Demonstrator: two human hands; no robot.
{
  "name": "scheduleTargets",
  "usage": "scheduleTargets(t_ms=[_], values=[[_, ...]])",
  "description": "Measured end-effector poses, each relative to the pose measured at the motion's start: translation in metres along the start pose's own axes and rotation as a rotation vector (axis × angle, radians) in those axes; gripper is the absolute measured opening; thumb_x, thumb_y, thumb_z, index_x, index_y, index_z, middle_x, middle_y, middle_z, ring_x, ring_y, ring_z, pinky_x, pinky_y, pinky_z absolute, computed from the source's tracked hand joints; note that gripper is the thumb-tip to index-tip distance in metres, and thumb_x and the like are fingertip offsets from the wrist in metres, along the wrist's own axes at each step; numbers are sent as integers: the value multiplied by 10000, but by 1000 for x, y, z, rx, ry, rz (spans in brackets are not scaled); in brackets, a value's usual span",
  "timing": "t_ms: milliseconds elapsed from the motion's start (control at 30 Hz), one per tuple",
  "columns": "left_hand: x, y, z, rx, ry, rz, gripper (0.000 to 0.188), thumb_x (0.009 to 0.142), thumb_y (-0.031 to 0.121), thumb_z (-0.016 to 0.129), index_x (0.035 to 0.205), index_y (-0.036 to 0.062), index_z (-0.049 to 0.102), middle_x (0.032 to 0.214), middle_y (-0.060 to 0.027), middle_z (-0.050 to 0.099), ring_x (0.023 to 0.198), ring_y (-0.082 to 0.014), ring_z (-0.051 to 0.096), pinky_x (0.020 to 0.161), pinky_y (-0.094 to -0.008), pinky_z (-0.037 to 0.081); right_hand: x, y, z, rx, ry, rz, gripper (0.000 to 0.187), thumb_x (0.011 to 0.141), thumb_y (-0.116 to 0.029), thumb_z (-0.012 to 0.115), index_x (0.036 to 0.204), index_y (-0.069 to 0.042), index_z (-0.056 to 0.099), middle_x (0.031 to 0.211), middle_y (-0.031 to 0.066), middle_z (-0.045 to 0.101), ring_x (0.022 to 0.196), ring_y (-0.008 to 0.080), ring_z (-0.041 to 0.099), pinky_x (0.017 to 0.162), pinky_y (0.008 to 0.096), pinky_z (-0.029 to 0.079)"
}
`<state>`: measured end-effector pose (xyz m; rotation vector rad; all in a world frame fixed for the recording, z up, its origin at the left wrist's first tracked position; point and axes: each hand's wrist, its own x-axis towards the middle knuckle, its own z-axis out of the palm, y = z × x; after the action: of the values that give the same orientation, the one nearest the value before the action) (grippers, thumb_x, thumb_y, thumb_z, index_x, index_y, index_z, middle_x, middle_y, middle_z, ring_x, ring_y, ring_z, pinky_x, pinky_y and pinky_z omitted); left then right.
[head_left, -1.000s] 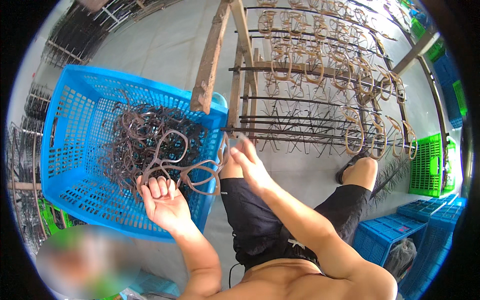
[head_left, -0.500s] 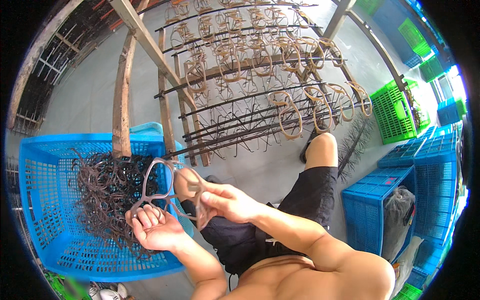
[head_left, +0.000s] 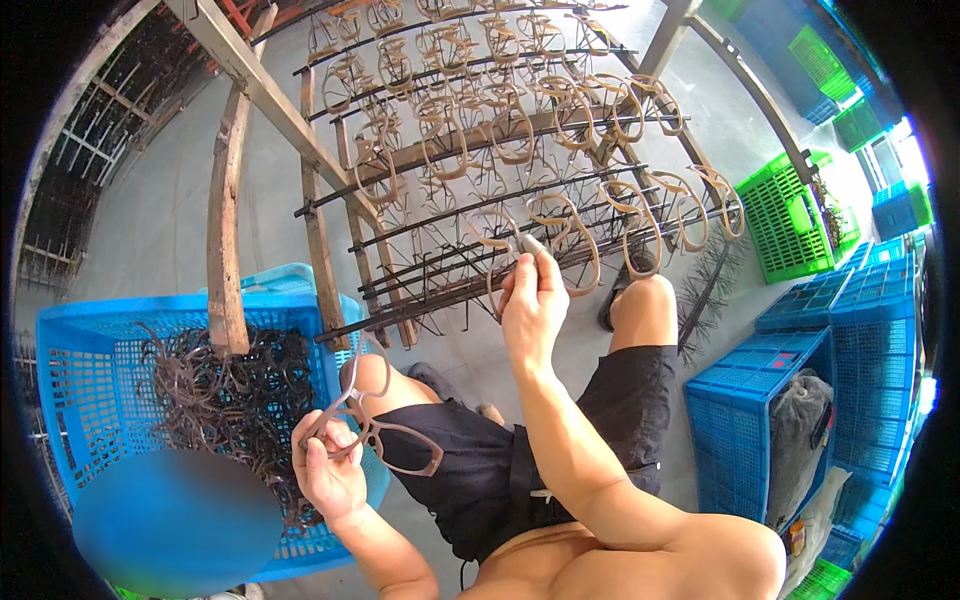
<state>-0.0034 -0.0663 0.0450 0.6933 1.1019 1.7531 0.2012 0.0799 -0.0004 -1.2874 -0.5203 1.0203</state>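
Observation:
My left hand (head_left: 330, 465) is closed on a brownish spectacle frame (head_left: 355, 403), held by its side above my thigh, its two rims hanging apart from the hand. My right hand (head_left: 533, 305) reaches to the rack with its fingers pinched on another spectacle frame (head_left: 490, 240). That frame is at a hooked black bar and partly hidden by the hand and wires; whether it hangs freely there I cannot tell. A grey tip shows at one right finger. Beside it, several tan spectacle frames (head_left: 628, 222) hang in a row along the same bar.
A wooden rack (head_left: 318, 225) carries several bars of hanging frames. On my left, a blue basket (head_left: 85, 335) holds a tangle of thin brown pieces; a blurred patch covers its near part. A green crate (head_left: 775, 225) and blue crates (head_left: 725, 400) stand to the right.
My right hand has moved from beside the left hand up and forward to the rack, taking a frame with it. The left hand has shifted slightly right, still holding a frame.

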Motion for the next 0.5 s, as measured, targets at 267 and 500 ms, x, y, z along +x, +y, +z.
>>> scheduleTargets(t_ms=[267,500], values=[[2,-12,-19,-9,-141,-240,299,918,290,506,1003,6,545,716,-42,473,598,-110,426,501,-222,339,11,-3,2,-38,-57,28,223,904,-118,506,1056,16,597,639,-55,453,550,17,361,471,184,300],[2,-11,-23,-89,-64,-326,304,913,276,530,1000,-12,575,691,-46,536,528,-73,438,448,-188,319,-4,9,14,-359,-141,-254,259,910,-128,532,1141,-24,587,571,-56,443,482,8,355,413,191,301]])
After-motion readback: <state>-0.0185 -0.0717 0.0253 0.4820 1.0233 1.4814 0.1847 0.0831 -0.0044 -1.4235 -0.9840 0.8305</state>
